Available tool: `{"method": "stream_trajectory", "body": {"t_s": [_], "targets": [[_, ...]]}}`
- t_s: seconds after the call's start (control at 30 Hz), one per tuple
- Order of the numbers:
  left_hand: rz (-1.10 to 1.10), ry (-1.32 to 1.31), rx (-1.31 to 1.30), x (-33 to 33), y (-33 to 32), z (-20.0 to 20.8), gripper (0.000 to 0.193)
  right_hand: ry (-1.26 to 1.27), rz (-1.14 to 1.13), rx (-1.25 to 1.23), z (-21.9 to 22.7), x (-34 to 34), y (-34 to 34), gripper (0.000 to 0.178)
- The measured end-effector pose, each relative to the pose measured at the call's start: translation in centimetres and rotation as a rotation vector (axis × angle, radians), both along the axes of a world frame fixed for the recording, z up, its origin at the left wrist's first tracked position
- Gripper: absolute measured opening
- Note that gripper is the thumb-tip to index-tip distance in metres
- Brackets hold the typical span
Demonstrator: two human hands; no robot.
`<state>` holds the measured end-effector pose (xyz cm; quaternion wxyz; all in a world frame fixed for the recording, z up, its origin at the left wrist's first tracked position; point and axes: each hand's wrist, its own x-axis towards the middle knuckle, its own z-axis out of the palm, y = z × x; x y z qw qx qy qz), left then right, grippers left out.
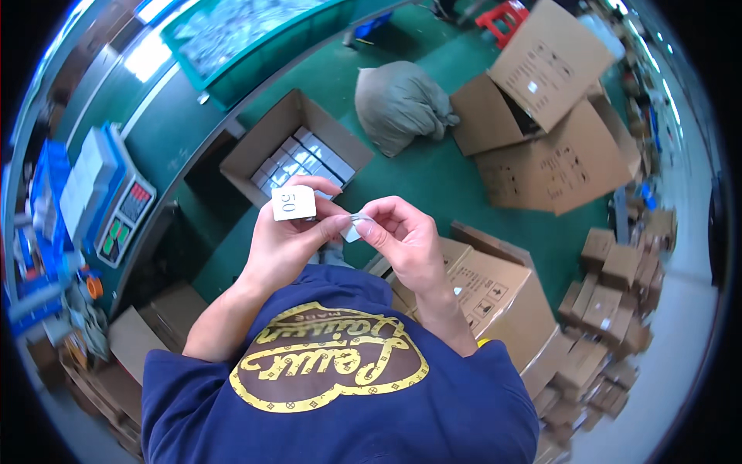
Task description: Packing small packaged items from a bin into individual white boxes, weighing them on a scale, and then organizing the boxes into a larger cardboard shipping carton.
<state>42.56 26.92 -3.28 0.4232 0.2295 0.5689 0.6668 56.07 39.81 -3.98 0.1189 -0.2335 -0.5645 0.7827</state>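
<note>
White card [294, 203] pinched in left hand [290, 240], right hand [402, 232] touching

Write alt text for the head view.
Two bare hands meet at chest height: the left hand holds a small white card, the right hand pinches a small pale tag. Below them, an open carton of white boxes sits on a green floor.

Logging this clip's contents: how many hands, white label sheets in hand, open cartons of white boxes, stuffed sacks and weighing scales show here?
Hands: 2, left hand and right hand
White label sheet: 1
Open carton of white boxes: 1
Grey-green stuffed sack: 1
Weighing scale: 1
Total: 6
</note>
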Motion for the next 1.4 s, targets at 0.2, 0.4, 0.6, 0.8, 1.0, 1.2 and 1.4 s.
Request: {"method": "stream_trajectory", "body": {"t_s": [0.2,0.4,0.6,0.8,1.0,1.2,1.4], "targets": [[0.283,0.162,0.070,-0.8,6.9,-2.3,0.022,0.049,-0.404,-0.046,-2.1,2.8,2.2,0.015],[-0.210,0.054,0.037,-0.5,13.0,-1.9,0.018,0.090,-0.677,-0.134,-2.9,6.2,7.1,0.019],[-0.302,0.028,0.029,6.2,21.7,-2.5,0.034,0.174,-0.714,-0.100,-3.2,8.0,12.9,0.018],[-0.438,0.492,-0.010,9.2,32.5,-3.1,0.031,-0.032,-0.831,0.206,-4.8,14.5,22.5,0.045],[-0.839,0.736,0.011,15.5,42.6,0.8,0.034,0.034,-0.642,0.404,-3.6,20.7,29.7,0.041],[-0.971,0.743,0.045,20.6,50.7,-0.8,0.036,-0.136,-0.895,0.224,-5.6,25.1,34.2,0.019],[-1.034,0.505,0.112,24.8,59.9,-4.4,0.034,0.449,-1.333,-0.174,-9.7,25.6,40.1,0.028]]}}
